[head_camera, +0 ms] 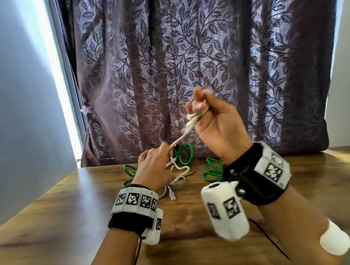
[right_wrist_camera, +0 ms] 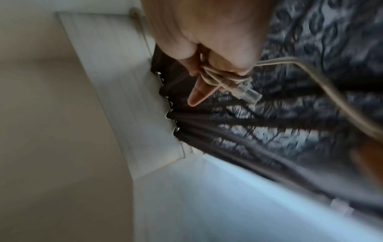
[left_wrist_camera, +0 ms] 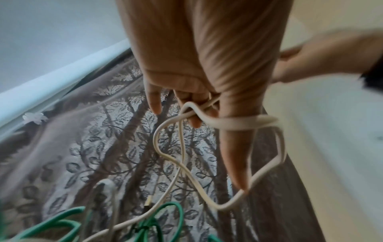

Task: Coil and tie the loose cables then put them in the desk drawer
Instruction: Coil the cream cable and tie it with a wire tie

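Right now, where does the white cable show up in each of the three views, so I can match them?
Head: white cable at centre, stretched from the left hand up to the raised right hand.
Left wrist: loops hang below the fingers, centre right.
Right wrist: wound round the fingers, upper centre, clear plug sticking out.
Shared landmark: the leaf-patterned curtain.
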